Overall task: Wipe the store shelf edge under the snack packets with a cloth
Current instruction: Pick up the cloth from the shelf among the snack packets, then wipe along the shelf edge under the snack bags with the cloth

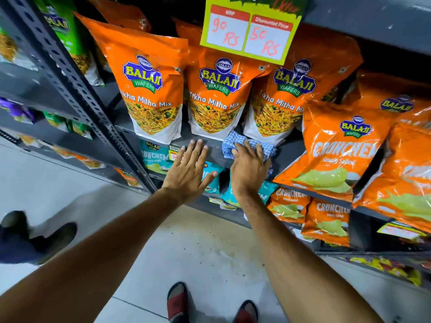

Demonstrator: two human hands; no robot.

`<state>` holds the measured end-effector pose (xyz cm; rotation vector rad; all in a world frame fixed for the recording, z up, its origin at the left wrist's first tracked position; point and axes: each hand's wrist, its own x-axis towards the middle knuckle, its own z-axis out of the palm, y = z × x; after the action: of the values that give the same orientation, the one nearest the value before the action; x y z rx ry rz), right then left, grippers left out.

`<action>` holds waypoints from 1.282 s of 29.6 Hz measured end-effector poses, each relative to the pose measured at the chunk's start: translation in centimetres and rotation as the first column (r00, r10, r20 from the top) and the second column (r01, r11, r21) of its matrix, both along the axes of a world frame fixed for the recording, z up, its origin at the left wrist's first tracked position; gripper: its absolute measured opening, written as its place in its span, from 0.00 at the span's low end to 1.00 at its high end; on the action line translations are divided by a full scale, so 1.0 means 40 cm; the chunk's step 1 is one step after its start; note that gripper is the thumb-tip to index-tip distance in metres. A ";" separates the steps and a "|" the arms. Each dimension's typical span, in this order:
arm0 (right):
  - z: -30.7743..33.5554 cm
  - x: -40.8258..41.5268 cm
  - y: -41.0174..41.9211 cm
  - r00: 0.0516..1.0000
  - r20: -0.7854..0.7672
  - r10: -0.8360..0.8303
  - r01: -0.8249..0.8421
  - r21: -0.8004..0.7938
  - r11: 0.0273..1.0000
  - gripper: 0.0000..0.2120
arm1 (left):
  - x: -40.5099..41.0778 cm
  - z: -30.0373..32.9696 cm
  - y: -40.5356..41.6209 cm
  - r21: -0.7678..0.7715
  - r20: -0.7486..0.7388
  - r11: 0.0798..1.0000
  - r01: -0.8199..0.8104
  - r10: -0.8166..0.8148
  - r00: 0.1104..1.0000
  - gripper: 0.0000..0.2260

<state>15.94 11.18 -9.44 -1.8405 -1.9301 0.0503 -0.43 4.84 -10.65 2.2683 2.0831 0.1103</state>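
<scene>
A grey metal shelf edge (215, 151) runs under three orange snack packets (215, 99) standing side by side. A blue-and-white checked cloth (233, 142) lies bunched on that edge below the gap between the middle and right packets. My right hand (249, 166) presses down on the cloth, fingers curled over it. My left hand (190, 170) rests flat with fingers spread, its fingertips touching the shelf edge just left of the cloth. It holds nothing.
Orange Crunchem bags (338, 150) lean forward over the shelf at the right. Teal packets (155, 156) fill the shelf below. A perforated grey upright (77, 85) stands to the left. A yellow price card (250, 26) hangs overhead. My sandalled feet (178, 301) stand on the tiled floor; another person's shoe (56, 238) is at the left.
</scene>
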 end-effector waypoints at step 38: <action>1.056 -0.564 -0.075 0.716 -0.489 0.498 -0.265 0.469 0.842 0.10 | -0.601 1.171 -0.075 0.816 -0.060 0.573 -0.071 0.207 0.977 0.33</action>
<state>-6.60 8.19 32.79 -0.9718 -1.6759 0.3421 -24.46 1.86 36.19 2.5539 2.6681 1.1942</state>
